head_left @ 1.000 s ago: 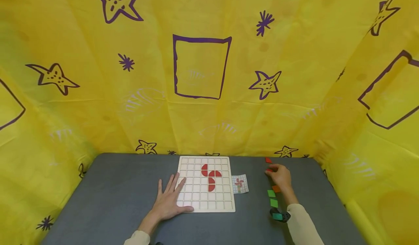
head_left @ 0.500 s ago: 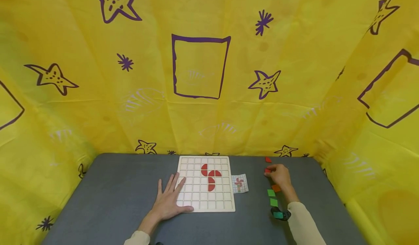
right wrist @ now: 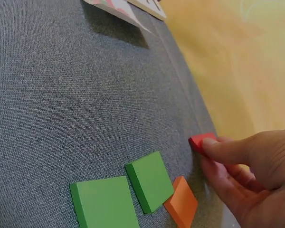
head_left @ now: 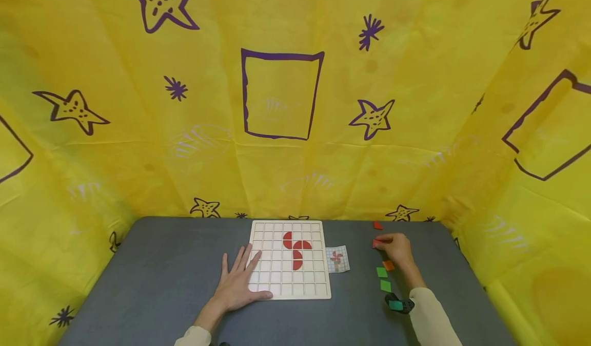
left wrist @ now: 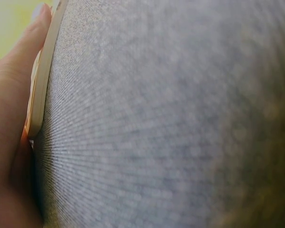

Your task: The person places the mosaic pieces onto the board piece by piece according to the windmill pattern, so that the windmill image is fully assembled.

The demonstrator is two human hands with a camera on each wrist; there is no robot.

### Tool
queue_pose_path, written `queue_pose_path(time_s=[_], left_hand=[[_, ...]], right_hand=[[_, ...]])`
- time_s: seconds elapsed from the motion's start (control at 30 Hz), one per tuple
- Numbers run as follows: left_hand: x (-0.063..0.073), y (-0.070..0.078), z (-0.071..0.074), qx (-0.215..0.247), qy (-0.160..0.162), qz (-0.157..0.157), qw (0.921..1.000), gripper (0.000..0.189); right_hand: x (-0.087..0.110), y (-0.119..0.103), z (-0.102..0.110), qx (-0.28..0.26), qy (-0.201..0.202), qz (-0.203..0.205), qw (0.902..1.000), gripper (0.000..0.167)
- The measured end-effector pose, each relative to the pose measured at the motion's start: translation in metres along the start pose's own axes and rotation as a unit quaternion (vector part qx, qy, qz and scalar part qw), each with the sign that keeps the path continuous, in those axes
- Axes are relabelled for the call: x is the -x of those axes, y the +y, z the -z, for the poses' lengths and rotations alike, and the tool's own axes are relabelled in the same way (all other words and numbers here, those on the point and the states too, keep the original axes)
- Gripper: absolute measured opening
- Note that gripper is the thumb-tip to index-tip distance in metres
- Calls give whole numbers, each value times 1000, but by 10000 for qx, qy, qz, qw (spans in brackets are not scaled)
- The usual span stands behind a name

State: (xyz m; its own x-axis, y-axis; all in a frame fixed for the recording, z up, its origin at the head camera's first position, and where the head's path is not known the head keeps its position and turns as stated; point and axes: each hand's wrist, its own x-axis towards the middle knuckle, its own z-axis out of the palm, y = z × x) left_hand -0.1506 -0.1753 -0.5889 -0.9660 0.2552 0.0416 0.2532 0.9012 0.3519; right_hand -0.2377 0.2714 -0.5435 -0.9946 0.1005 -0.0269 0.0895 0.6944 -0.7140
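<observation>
While the left hand (head_left: 234, 286) rests fingers spread wide at the pale board (head_left: 297, 289), the right hand (head_left: 395, 248) pinches a red piece (head_left: 376, 244) towards the tabletop's (head_left: 161, 274) far right corner — exposed end facing the board, long axis hidden by fingers.

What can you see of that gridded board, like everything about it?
The gridded board is a pale, four-sided slab that looks wooden, with a rounded corner and thin lines dividing its face into cells. It lies flat on the gray table. Three red half-round shapes sit on it, each spanning two cells. The left hand rests on its left side, thumb at the near edge. A picture card lies by its right edge; I can't tell whether they touch.
</observation>
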Motion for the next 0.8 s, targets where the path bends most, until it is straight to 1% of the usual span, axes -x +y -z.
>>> queue_pose_path(time_s=[0.13,0.3,0.4,0.5,0.63,0.73,0.8], left_hand=[[0,-1,-1,29,37,19,10000,116],[0,-1,0,67,-53,44,10000,116],[0,-1,0,64,-54,28,10000,116],[1,0,1,76,19,1,10000,115],[1,0,1,84,57,-9,9999,115],[0,1,2,42,-15,25,10000,115],[0,1,2,21,-51,32,10000,115]], right_hand=[[2,-3,2,-135,-64,55,9999,16],[4,-11,6,-190,-97,206,9996,15],[3,-17,7,-213,-173,307,9992,15],[1,-25,7,-254,-220,339,9989,13],[-2,-37,7,-270,-270,514,9979,13],[-2,-46,6,-268,-277,696,9968,13],[-2,-51,5,-282,-258,742,9965,13]])
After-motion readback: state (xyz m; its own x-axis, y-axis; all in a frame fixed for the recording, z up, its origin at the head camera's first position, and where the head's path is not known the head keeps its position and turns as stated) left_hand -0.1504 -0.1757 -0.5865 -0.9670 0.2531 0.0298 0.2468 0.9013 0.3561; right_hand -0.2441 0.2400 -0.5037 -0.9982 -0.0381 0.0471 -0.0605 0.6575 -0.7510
